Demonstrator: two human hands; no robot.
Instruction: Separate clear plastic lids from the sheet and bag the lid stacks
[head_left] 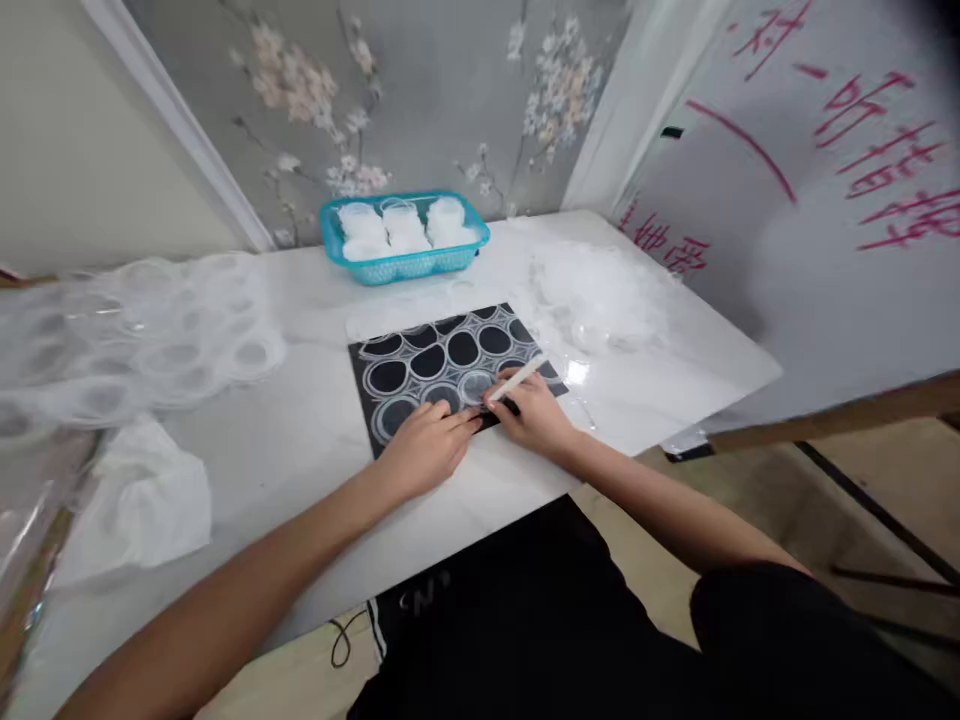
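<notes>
Carefully bent over a white table [285,440] with a glossy, faintly veined top, a person in black works beside a smooth whiteboard [787,290] bearing red handwriting. On the left spreads a rumpled heap of translucent film [150,340] patterned with rings; on the right lies a looser, whiter pile of plastic film [600,300], shiny where it catches light. Thin and slippery by the look of it, either could slide or snag if a forearm brushed past. A limp, creased white cloth-like piece [150,490] sits at the left. Near the front edge, under both hands, rests a black rectangular sheet [367,415] topped by what looks like more ring-patterned film [445,362], which might creep or tear should the steadying pressure ease. Behind it stands a turquoise plastic basket [397,271], holding fluffy-looking white bundles [405,228]. The left hand [431,440] lies palm down, fingers close together, fingertips on the film; the right hand [529,410] pinches a slim white pen-shaped tool [519,377] between thumb and fingers, and a slip toward the left fingertips could nick them if its hidden tip is sharp
</notes>
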